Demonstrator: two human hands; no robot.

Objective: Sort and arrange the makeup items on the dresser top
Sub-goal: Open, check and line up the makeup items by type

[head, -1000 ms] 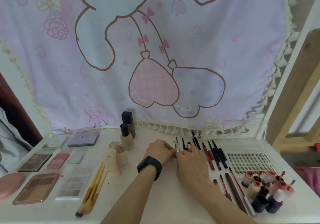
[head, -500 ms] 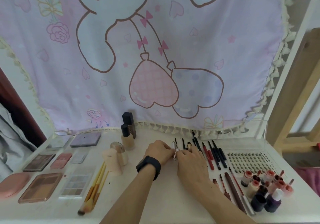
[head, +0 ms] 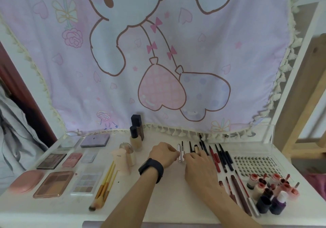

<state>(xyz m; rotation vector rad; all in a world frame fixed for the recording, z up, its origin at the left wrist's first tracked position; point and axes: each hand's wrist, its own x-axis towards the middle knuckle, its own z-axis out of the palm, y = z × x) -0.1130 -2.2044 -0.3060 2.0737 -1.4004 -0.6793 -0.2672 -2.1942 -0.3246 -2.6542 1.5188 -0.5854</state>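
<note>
Pinching one of two silver tubes [head: 179, 152] in curled left hand [head: 163, 154] fingers, right hand [head: 200, 167] fingertips, loosely stretched, touching the other

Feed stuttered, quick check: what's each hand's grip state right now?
Left hand: pinching the small silver tube.
Right hand: open, fingertips touching that tube.

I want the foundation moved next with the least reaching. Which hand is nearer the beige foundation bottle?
Left. The left hand sits just right of the beige foundation bottle, pinching a pink tube; the right hand lies farther right, beyond that tube.
</note>
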